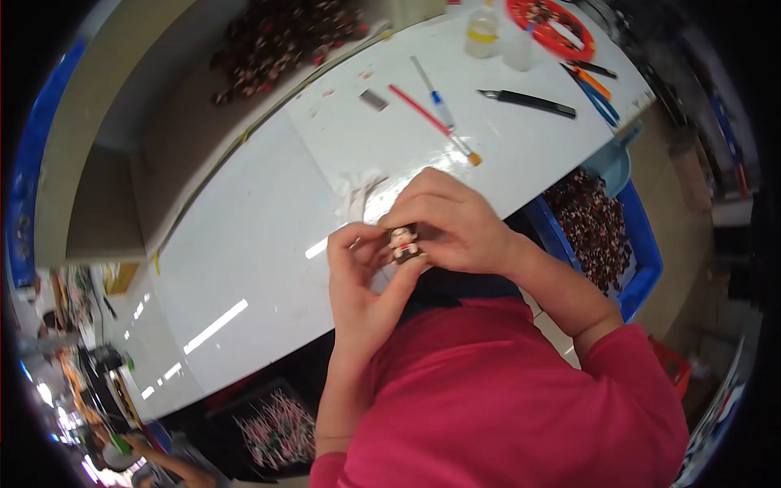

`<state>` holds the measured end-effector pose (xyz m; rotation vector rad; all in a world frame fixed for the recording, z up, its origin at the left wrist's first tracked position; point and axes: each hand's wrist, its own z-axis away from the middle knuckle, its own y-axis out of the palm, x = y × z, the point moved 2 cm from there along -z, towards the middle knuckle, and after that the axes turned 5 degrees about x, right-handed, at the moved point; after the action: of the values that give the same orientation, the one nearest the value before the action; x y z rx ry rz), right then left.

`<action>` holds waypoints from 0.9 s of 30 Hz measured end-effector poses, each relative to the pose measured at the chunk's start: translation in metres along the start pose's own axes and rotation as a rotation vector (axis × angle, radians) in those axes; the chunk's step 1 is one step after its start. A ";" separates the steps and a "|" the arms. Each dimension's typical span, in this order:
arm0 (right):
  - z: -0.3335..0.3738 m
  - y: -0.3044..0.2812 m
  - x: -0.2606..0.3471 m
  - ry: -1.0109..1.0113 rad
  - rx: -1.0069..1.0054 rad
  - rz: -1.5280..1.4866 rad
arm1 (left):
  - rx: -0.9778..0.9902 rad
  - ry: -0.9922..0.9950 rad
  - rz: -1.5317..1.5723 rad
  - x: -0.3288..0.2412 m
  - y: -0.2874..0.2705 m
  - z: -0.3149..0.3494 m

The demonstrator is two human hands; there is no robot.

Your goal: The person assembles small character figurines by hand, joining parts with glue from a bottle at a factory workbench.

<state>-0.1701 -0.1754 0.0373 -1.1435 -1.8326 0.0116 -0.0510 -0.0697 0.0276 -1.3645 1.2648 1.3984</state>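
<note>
A small figurine (404,245), dark brown and cream with a touch of red, is held up over the near edge of the white table. My left hand (362,272) pinches it from below and the left, its thumb at the figurine's base. From the right, my right hand (455,224) closes its fingers around the top and side. Both hands touch the figurine, and some fingertips are hidden behind it. Just beyond them lies a crumpled whitish cloth or tissue (358,193) on the tabletop.
On the white table (244,285) lie a craft knife (533,102), a red-handled brush (427,114), a blue-handled tool (440,108), pliers (598,98) and bottles (482,37). A red plate (541,6) sits far right. A blue bin (647,252) of small brown pieces stands right. More pieces (277,45) fill a shelf.
</note>
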 end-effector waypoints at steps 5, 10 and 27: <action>-0.004 0.015 -0.002 0.021 0.039 -0.036 | 0.014 0.012 -0.039 0.002 -0.015 0.002; -0.004 0.019 -0.001 0.044 0.022 -0.077 | 0.015 0.090 -0.039 0.004 -0.020 0.003; -0.003 0.020 -0.006 0.046 0.069 0.021 | 0.004 0.086 -0.167 0.009 -0.017 0.001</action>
<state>-0.1534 -0.1697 0.0253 -1.1063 -1.7659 0.0601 -0.0358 -0.0668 0.0170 -1.5057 1.1781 1.2336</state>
